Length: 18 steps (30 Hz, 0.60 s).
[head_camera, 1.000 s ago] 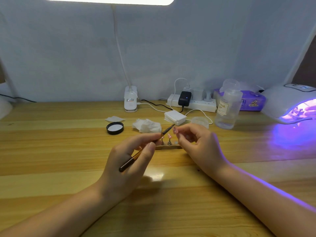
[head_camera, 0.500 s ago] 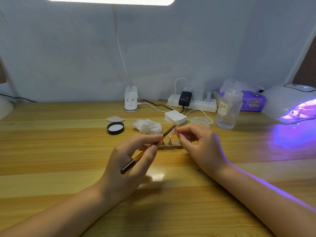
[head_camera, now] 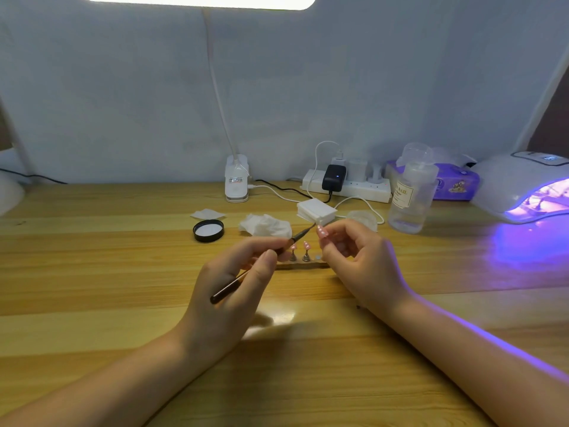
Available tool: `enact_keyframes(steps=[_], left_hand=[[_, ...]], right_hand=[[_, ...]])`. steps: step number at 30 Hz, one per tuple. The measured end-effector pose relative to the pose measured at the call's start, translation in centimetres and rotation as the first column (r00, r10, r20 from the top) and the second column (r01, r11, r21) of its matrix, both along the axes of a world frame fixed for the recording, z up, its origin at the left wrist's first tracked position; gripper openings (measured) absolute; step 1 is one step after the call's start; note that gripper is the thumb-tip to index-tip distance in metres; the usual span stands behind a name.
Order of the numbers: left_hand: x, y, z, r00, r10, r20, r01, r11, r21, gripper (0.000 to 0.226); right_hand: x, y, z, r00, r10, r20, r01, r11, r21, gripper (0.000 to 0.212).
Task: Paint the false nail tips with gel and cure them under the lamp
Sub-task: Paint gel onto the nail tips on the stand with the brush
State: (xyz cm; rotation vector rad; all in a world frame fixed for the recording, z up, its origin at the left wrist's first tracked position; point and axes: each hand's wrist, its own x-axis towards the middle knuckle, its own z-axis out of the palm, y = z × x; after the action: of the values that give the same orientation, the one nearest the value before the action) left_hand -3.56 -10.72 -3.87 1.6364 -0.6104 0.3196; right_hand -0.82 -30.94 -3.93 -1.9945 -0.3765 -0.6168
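My left hand [head_camera: 234, 288] grips a thin dark brush [head_camera: 261, 266], its tip pointing up and right toward a pink false nail tip [head_camera: 321, 232]. That nail tip is pinched between the fingers of my right hand [head_camera: 360, 263]. Between both hands a small wooden holder strip [head_camera: 303, 265] lies on the table, with two pink nail tips on metal stands [head_camera: 300, 251] upright on it. The white curing lamp [head_camera: 523, 186] sits at the far right, glowing purple inside.
A black jar lid [head_camera: 208, 230], a crumpled wipe [head_camera: 266, 225], a stack of white pads [head_camera: 316, 212] and a clear bottle [head_camera: 411, 195] lie behind my hands. A power strip [head_camera: 345, 183], cables, a desk lamp base [head_camera: 236, 183] and purple wipes pack [head_camera: 455, 181] line the wall.
My hands have barely moved. The brush tip has risen slightly toward the nail tip in my right hand. A hand seen inside the curing lamp a second ago is gone.
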Motion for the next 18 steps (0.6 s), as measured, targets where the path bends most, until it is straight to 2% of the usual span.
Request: enact_keyframes(steps=[3,7,10,14,18], left_hand=[[-0.04,-0.05,0.05,1.0,-0.018,-0.017,0.018,1.0,-0.003,0.028],[0.05,-0.04,-0.15,0.998,-0.035,0.05,0.033,0.999,0.027,0.028],[0.1,0.04,-0.13,0.997,-0.043,0.065,0.043,0.999,-0.006,0.028],[0.35,0.15,-0.07,0.999,-0.035,0.039,0.038,0.997,-0.068,0.029],[0.21,0.04,-0.08,0.998,-0.044,-0.035,0.042,0.997,-0.064,0.029]], right_hand=[[-0.04,0.01,0.02,1.0,0.017,-0.003,-0.017,1.0,-0.008,0.012],[0.03,-0.14,0.0,1.0,0.015,-0.007,-0.015,1.0,-0.008,0.016],[0.12,-0.17,-0.05,1.0,0.02,-0.009,-0.02,1.0,0.004,0.016],[0.2,-0.13,-0.14,1.0,0.031,0.002,-0.031,0.999,0.011,0.011],[0.17,-0.14,-0.12,0.999,0.034,-0.011,-0.034,0.999,0.024,0.013]])
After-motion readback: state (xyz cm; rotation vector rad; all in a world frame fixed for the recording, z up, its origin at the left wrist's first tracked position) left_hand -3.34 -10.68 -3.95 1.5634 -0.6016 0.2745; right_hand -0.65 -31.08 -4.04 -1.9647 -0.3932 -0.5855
